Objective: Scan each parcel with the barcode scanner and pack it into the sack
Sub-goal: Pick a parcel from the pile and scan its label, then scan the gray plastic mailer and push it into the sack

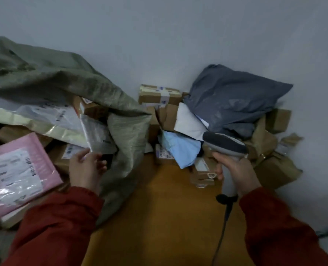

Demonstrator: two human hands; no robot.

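1 sack (44,77), grey-green woven, lies on the left of the table (159,208) with its mouth open toward me. In the mouth I count 1 pink mailer (23,169) with a white label, 1 big pale parcel (34,116), 1 small silvery pouch (98,135) and some cardboard boxes, too blurred to number.

The unpacked pile sits against the wall on the right. It has 1 dark grey poly bag (234,100) on top, 1 white bag (188,121), 1 light blue bag (180,148) and several brown boxes and paper packs, count unclear.

2 hands are in view, both in red sleeves. My left hand (86,166) is at the sack mouth, with thumb and fingers pinching the pouch's lower corner. My right hand (234,169) is wrapped tight round the handle of 1 barcode scanner (224,144), held in front of the pile. 1 black cable (224,217) hangs from its base.
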